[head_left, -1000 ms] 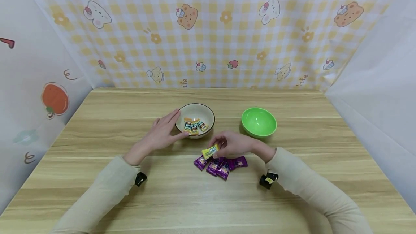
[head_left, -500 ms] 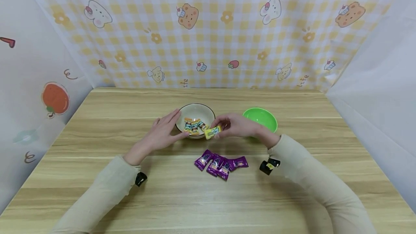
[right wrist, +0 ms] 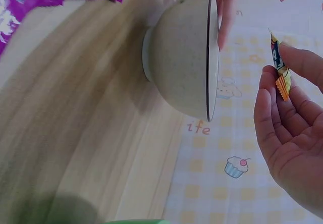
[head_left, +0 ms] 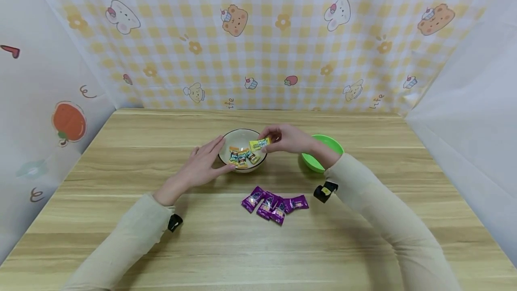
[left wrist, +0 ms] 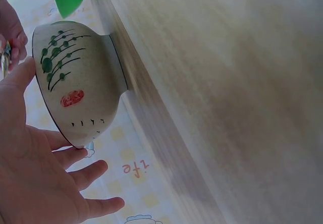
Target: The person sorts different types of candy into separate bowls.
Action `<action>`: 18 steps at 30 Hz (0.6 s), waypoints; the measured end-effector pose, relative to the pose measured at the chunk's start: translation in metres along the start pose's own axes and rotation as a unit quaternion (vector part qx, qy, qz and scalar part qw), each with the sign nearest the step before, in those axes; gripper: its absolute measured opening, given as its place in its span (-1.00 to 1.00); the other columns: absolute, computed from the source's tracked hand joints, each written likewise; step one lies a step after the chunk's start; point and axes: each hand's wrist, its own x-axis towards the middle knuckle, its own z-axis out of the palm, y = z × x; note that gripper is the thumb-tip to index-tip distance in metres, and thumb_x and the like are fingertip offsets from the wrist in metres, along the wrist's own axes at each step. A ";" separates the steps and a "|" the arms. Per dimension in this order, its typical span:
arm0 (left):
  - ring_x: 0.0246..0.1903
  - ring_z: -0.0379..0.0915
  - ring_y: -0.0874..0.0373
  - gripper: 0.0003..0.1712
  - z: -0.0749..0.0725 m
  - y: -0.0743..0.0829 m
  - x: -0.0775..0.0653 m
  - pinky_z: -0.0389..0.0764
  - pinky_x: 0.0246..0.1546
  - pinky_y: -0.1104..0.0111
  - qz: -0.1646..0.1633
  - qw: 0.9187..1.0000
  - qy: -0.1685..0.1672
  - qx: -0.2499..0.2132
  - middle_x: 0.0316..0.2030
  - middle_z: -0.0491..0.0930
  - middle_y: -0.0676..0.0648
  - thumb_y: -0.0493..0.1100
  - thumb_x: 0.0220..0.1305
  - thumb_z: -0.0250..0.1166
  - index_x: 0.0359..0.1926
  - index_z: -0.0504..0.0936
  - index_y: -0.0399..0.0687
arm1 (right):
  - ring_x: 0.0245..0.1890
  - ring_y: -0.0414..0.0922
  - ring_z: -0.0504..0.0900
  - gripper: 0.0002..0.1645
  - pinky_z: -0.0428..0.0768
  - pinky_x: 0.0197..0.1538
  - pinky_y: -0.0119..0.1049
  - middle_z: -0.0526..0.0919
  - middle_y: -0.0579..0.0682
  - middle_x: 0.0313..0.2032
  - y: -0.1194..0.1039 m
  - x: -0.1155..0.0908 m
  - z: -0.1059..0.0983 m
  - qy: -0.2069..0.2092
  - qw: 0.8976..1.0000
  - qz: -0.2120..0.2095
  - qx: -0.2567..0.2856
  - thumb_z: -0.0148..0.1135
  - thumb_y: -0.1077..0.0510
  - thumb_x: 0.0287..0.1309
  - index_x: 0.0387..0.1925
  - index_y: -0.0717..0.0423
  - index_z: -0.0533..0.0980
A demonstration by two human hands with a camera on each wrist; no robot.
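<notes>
My right hand (head_left: 288,139) pinches a yellow-wrapped candy (head_left: 257,144) between thumb and fingers, above the right side of a cream bowl (head_left: 237,138). The right wrist view shows that candy (right wrist: 279,65) apart from the bowl's dark rim. Several yellow and orange candies (head_left: 242,158) lie inside the bowl. At its left side, my left hand (head_left: 198,167) rests against the rim with thumb and fingers spread. In the left wrist view, the bowl's outside (left wrist: 83,77) carries a green plant drawing and a red mark; the left hand (left wrist: 45,168) has its outer fingers extended.
Several purple candy packets (head_left: 268,205) lie in a cluster on the wooden table (head_left: 226,255), nearer than the bowl. A green bowl (head_left: 313,164) stands to the right, partly hidden by the right wrist. A checked cloth (head_left: 258,48) hangs behind the table.
My right hand has lifted the yellow candy away from beside the purple packets, moving it forward and over the cream bowl's right side. The left hand stays in place on the rim.
</notes>
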 end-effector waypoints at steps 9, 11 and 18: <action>0.25 -0.15 -0.12 0.06 0.002 -0.001 0.001 -0.16 0.11 -0.14 0.006 1.000 0.001 0.001 0.32 -0.14 -0.15 0.44 0.06 -0.07 0.34 -0.10 -0.19 | -0.28 -0.12 0.47 -0.63 0.47 -0.18 -0.34 0.55 0.00 -0.25 0.001 0.016 -0.001 0.008 1.000 0.021 0.005 0.27 0.14 0.00 -0.14 0.22 0.49; 0.25 -0.15 -0.12 0.05 0.001 -0.001 0.001 -0.16 0.11 -0.14 0.005 1.000 0.001 0.001 0.32 -0.14 -0.14 0.43 0.07 -0.07 0.34 -0.10 -0.19 | -0.28 -0.13 0.47 -0.64 0.47 -0.18 -0.35 0.55 -0.01 -0.25 0.001 0.020 0.001 0.009 1.000 0.023 -0.002 0.28 0.13 -0.01 -0.15 0.20 0.49; 0.24 -0.16 -0.13 0.05 0.001 -0.001 0.000 -0.17 0.10 -0.15 0.003 1.000 -0.002 -0.002 0.32 -0.13 -0.16 0.43 0.07 -0.06 0.34 -0.10 -0.19 | -0.34 -0.14 0.47 -0.68 0.48 -0.28 -0.37 0.55 -0.02 -0.32 0.004 0.031 0.010 0.026 0.999 0.045 -0.014 0.29 0.16 -0.02 -0.19 0.19 0.51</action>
